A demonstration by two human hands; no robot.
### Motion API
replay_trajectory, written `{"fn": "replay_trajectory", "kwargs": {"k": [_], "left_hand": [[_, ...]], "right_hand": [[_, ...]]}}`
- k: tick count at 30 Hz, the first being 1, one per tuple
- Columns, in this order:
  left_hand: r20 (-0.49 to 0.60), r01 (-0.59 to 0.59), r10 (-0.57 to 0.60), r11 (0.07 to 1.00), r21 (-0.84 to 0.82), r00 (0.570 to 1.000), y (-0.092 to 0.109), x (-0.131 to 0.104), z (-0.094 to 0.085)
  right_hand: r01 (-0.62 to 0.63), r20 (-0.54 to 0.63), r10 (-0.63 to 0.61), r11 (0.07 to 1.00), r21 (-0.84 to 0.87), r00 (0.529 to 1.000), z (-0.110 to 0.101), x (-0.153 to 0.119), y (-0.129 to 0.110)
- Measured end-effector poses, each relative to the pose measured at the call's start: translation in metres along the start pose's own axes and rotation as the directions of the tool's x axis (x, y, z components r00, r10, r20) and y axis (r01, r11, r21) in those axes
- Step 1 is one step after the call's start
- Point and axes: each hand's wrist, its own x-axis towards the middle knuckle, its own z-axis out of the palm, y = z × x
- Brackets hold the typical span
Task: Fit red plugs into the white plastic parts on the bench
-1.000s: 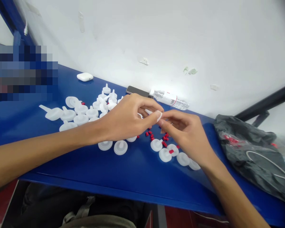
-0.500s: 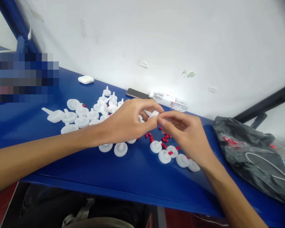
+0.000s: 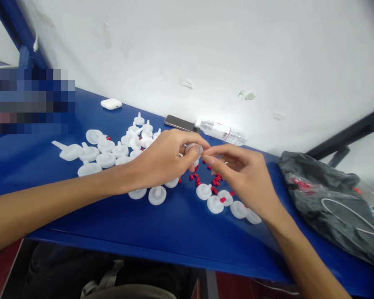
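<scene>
Between the thumb and fingers of my left hand is a white plastic nozzle cap, its round base turned partly up. My right hand meets it from the right, thumb and forefinger pinched together at the cap's edge. Whatever sits in that pinch is hidden. Under and behind my left hand lie many more white nozzle caps, spouts pointing various ways. Small red tips are scattered below my hands. Beside my right wrist lie several white caps, some with red tips on their spouts.
Along the wall lie a phone and a clear plastic bottle. A white earbud case is at the back left. On the right, a dark plastic bag covers part of the blue table. A pixelated patch hides the far left.
The nozzle cap in my left hand has turned, so its round base now shows where its side showed before. My right fingers have shifted slightly left and stay pinched.
</scene>
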Motion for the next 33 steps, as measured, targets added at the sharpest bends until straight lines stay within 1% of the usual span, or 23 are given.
{"fn": "replay_trajectory", "kwargs": {"k": [6, 14, 19, 23, 26, 29, 33], "left_hand": [[0.039, 0.04, -0.039, 0.999, -0.023, 0.998, 0.0019, -0.0014, -0.0018], [0.045, 0.01, -0.01, 1.0, -0.003, 0.999, 0.0031, -0.0005, -0.0018], [0.048, 0.024, -0.022, 0.999, -0.025, 0.999, 0.004, -0.0017, -0.0027], [0.041, -0.012, 0.012, 1.0, 0.0, 0.999, 0.003, -0.0025, -0.0033], [0.042, -0.014, 0.014, 1.0, 0.009, 0.999, 0.0019, -0.0025, -0.0032], [0.042, -0.019, 0.018, 1.0, 0.011, 0.999, 0.0021, -0.0021, -0.0026], [0.037, -0.074, 0.072, 0.997, 0.03, 0.997, 0.0018, -0.0018, -0.0012]], "right_hand": [[-0.001, 0.019, 0.001, 1.0, -0.017, 1.0, 0.001, 0.0019, 0.0009], [0.027, 0.036, -0.024, 0.998, -0.061, 0.999, 0.0023, 0.0, 0.001], [0.02, 0.047, -0.017, 0.998, -0.059, 0.999, 0.0033, -0.0016, 0.0024], [0.017, 0.059, -0.012, 0.996, -0.083, 0.998, 0.0033, -0.0021, 0.0003], [0.024, 0.066, -0.018, 0.994, -0.104, 0.998, 0.004, -0.0014, -0.0007], [0.045, 0.08, -0.037, 0.993, -0.105, 0.996, 0.0049, -0.0009, 0.0007], [0.088, 0.112, -0.073, 0.987, -0.134, 0.991, 0.0051, -0.0015, 0.0034]]}}
